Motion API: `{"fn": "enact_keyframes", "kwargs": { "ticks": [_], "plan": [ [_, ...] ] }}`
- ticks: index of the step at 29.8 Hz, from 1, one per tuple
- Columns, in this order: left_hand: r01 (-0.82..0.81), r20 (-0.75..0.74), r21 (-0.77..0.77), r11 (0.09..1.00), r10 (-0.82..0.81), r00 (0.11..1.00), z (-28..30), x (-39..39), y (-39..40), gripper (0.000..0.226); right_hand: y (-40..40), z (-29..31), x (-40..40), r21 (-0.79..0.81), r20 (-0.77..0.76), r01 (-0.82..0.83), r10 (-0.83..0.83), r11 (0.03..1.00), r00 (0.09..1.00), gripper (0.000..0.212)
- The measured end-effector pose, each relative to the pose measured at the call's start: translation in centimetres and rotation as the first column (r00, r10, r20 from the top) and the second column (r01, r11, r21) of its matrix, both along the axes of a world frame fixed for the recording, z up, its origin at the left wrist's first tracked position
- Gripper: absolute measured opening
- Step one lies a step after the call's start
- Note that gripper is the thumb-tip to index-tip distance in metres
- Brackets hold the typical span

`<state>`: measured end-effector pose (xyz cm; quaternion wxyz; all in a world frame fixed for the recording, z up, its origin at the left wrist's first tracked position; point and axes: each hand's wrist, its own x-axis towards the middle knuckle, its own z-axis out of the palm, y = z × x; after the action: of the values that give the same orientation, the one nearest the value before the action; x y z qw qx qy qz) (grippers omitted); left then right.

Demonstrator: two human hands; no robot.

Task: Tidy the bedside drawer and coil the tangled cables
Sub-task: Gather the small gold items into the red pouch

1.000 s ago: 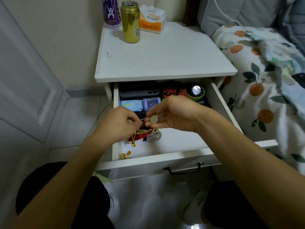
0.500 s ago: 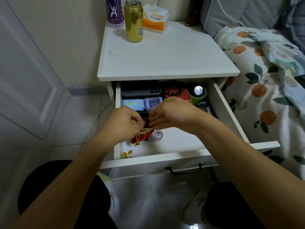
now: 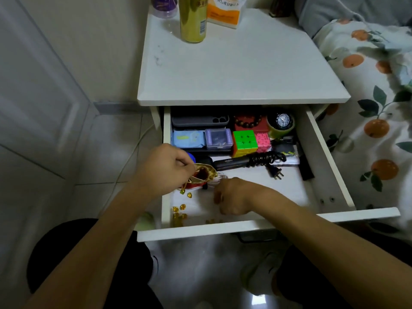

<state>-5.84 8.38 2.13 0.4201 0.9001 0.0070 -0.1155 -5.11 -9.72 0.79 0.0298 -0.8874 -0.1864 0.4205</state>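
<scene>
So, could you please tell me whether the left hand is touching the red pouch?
Touching. The head view shows the left hand pinching the gold-lined rim of the red pouch, holding it open.

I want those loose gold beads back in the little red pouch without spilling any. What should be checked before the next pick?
1. Pouch mouth open: ok, left hand pinches its rim.
2. Pouch over the drawer, not the floor: ok.
3. Right hand near the beads: ok, low at the drawer's front.
4. Right hand free to pick: cannot tell, fingers curl downward and hide the palm.
5. All beads in sight: cannot tell, some lie against the front wall.
6. White cable clear of the pouch: not ok, it lies right beside it.
</scene>
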Motion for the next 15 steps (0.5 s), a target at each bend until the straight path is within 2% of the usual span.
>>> {"fn": "enact_keyframes", "kwargs": {
  "ticks": [5,8,15],
  "plan": [
    [0.023,-0.029,-0.045,0.999,-0.024,0.999,-0.2,1.0,-0.2,0.024,0.7,-0.4,-0.1,0.045,-0.151,-0.147,0.152,0.988,0.977,0.033],
    [0.045,-0.033,-0.05,0.998,-0.046,0.998,-0.4,1.5,-0.3,0.022,0.8,-0.7,-0.2,0.084,-0.216,-0.139,0.154,0.987,0.964,0.03],
    [0.06,-0.027,-0.057,0.997,-0.061,0.998,-0.4,1.6,-0.4,0.014,1.3,-1.2,-0.1,0.034,-0.286,-0.147,0.15,0.989,0.946,0.031]
  ]
}}
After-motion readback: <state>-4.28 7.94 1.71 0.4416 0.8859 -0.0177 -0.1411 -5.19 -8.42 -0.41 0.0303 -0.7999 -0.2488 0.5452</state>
